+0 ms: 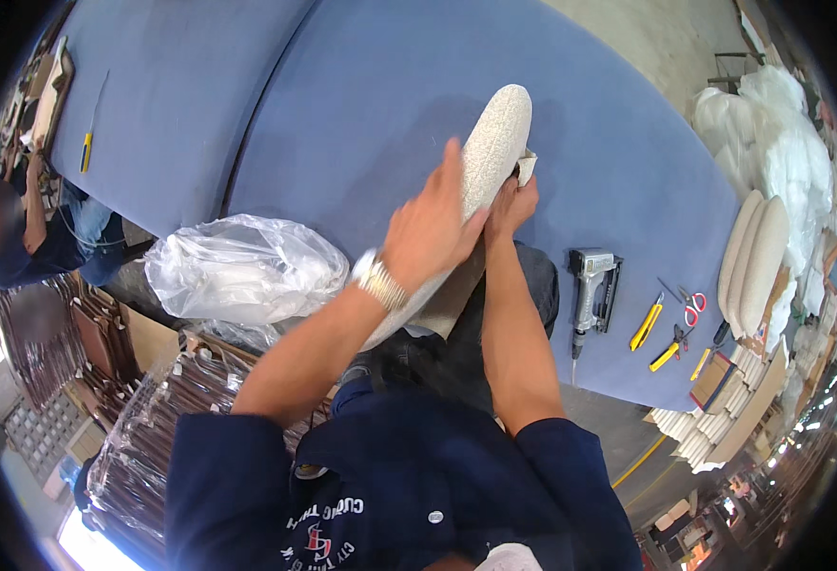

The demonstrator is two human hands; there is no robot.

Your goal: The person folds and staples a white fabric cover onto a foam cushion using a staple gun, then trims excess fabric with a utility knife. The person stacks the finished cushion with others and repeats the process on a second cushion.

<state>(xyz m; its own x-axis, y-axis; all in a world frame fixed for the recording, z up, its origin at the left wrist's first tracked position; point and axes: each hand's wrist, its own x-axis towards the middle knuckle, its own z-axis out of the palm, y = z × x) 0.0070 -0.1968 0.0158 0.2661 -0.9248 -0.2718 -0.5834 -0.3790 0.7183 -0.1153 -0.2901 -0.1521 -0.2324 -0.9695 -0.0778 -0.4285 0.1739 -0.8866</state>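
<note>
A long cream upholstered cushion (497, 138) with rounded ends stands on its edge, slanting from my lap up over the blue table (361, 114). My left hand (430, 228), with a metal watch at the wrist, lies against its left side, fingers stretched out and slightly blurred. On the other side, my right hand (513, 205) has its fingers curled at the cushion's edge, just below a loose fabric flap (527, 167). What lies under those fingers is partly hidden.
Right of me lie a staple gun (594, 290), a yellow cutter (646, 324), red-handled scissors (692, 309) and yellow-handled pliers (668, 352). Several cream pads (756, 257) rest at the right edge. A clear plastic bag (247, 271) sits left. Another person (47, 224) is at far left.
</note>
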